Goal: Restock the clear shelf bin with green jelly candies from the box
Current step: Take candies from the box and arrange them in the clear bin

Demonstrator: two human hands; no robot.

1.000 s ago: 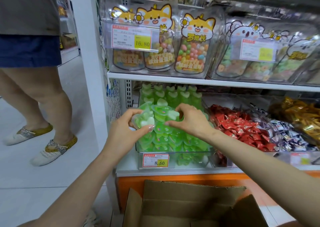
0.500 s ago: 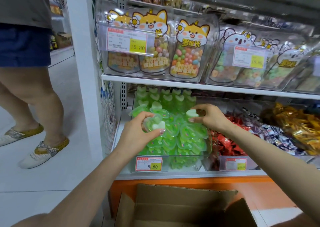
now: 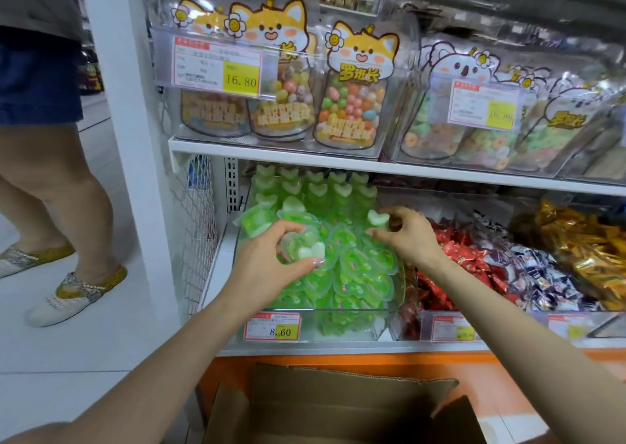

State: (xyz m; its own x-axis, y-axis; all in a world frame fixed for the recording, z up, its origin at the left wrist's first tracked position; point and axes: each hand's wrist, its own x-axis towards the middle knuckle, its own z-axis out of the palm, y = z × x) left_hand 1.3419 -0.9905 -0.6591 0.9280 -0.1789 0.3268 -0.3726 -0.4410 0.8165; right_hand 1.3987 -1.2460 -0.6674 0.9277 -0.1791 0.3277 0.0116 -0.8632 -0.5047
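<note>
The clear shelf bin (image 3: 342,328) on the lower shelf is heaped with green heart-shaped jelly candies (image 3: 355,274), with upright rows at its back. My left hand (image 3: 267,267) grips a small stack of jelly cups (image 3: 306,247) above the bin's left half. My right hand (image 3: 403,237) pinches one pale green heart jelly (image 3: 376,219) over the right rear of the pile. The open cardboard box (image 3: 338,406) sits on the floor below the shelf; its inside is not visible.
A price tag reading 8.60 (image 3: 272,330) hangs on the bin front. Red, blue and gold wrapped sweets (image 3: 467,264) fill bins to the right. Candy bags (image 3: 355,104) stand on the shelf above. A person's legs (image 3: 64,206) stand at the left.
My right hand has carried its jelly back and right over the pile. My left hand, still holding its cups, has lowered slightly toward the bin. The camera has tilted a little.
</note>
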